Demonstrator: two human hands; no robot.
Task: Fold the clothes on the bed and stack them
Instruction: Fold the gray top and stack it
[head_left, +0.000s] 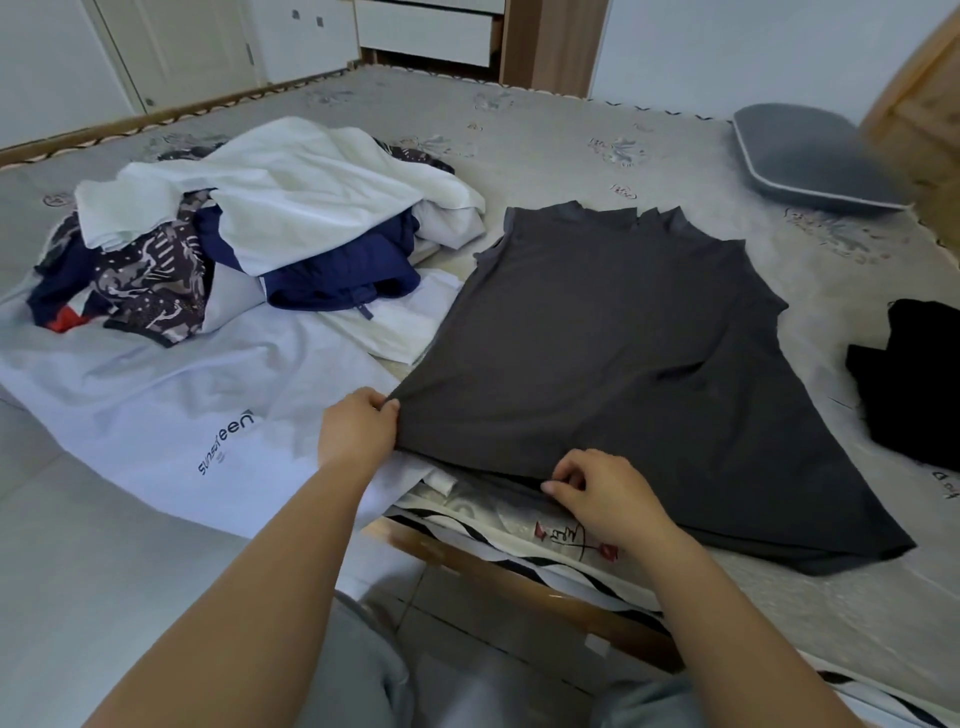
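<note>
Head view: "sunsgreen" print on pale garment (171, 415) beside left hand (356, 431).

Both forearms reach forward; left hand (357, 429) pinches with curled fingers (384, 404), right hand (602, 493) likewise, fingers curled downward.
</note>
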